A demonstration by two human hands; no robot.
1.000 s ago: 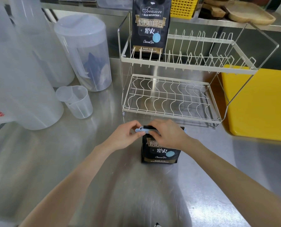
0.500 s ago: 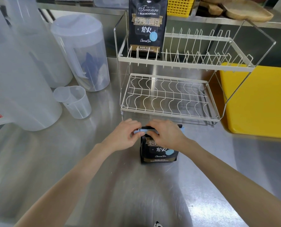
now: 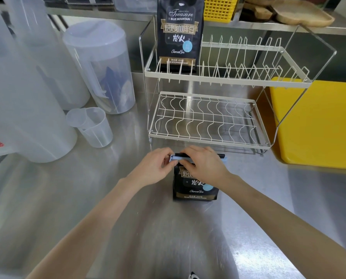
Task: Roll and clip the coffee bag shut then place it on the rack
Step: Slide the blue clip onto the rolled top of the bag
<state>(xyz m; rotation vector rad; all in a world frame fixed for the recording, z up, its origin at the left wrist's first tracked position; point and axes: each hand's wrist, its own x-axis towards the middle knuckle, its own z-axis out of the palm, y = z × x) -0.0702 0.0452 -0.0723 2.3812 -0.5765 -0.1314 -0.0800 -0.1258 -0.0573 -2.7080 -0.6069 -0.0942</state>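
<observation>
A black coffee bag [image 3: 196, 190] stands upright on the steel counter just in front of the white two-tier wire rack [image 3: 208, 117]. Its top is rolled down, and a light blue clip [image 3: 180, 158] lies along the roll. My left hand [image 3: 156, 168] pinches the clip's left end. My right hand [image 3: 204, 166] covers the middle of the clip and the bag's top. A second, taller coffee bag [image 3: 180, 35] stands at the left end of the rack's upper tier.
Translucent plastic pitchers [image 3: 101, 67] and a small measuring cup [image 3: 93, 127] stand at the left. A yellow bin [image 3: 319, 123] sits right of the rack. A yellow basket [image 3: 220, 9] and wooden trays [image 3: 301, 13] rest on the back shelf.
Both hands stay on the clip and the bag's rolled top, with only slight finger shifts. The view has tilted a little.
</observation>
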